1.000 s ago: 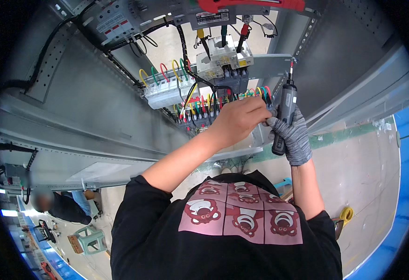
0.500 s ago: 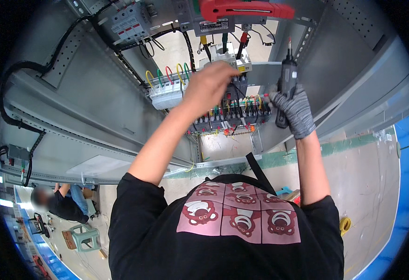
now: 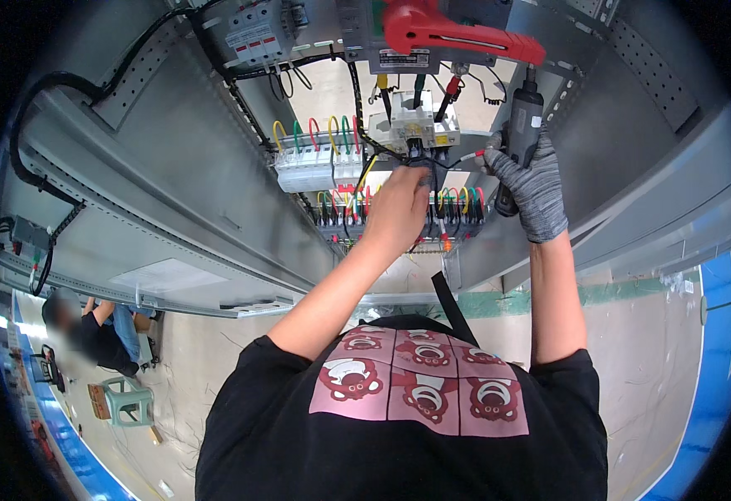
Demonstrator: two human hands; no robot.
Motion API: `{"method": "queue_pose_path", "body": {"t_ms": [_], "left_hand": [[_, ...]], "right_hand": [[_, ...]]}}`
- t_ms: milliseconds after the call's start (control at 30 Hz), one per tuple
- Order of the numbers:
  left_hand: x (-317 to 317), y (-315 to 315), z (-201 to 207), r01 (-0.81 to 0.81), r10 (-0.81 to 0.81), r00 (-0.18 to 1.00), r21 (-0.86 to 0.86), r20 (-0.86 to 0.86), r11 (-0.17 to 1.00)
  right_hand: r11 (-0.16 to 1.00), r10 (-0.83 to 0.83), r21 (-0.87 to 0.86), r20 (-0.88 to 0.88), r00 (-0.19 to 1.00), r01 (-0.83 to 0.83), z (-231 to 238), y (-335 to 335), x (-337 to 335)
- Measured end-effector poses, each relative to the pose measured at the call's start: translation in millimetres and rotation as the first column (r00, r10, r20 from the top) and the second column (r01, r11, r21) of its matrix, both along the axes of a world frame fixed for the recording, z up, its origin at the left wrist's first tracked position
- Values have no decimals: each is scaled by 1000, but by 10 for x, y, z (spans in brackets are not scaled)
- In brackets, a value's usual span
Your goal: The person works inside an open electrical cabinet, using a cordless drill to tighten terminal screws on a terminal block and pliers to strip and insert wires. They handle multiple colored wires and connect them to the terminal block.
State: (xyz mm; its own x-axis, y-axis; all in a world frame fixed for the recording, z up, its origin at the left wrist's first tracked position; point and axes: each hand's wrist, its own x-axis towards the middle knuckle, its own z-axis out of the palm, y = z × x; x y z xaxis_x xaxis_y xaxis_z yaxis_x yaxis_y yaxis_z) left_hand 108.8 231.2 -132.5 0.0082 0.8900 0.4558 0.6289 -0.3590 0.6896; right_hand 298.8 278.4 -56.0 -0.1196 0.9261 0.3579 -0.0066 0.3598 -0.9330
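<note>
My right hand, in a grey knit glove, is wrapped round a black cordless screwdriver held upright, its tip near the red handle above. Beside that thumb ends a black wire with a red and white sleeve; whether it is pinched I cannot tell. My bare left hand reaches into the cabinet with fingers curled at a black terminal part, below white current transformers. Its fingertips are partly hidden, and so is whatever they hold. A row of wired terminals runs behind that hand.
A large red handle juts out over the work. White breakers with coloured wire loops sit to the left. Grey cabinet walls flank both arms. At far left a co-worker is near a pale green stool.
My left hand has moved down and right, from in front of the transformers to the black part below them. The screwdriver, still in my right hand, sits nearer the red handle; the view has shifted slightly.
</note>
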Motion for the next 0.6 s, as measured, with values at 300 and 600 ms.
{"method": "queue_pose_path", "body": {"t_ms": [300,600], "left_hand": [[226,212,-8,136,-64,617,-27,785,990],[160,299,65,4,-49,855,87,516,996]], "right_hand": [[999,15,46,-17,1000,-14,80,-78,-36],[999,7,50,-40,999,-5,59,-25,-44]]}}
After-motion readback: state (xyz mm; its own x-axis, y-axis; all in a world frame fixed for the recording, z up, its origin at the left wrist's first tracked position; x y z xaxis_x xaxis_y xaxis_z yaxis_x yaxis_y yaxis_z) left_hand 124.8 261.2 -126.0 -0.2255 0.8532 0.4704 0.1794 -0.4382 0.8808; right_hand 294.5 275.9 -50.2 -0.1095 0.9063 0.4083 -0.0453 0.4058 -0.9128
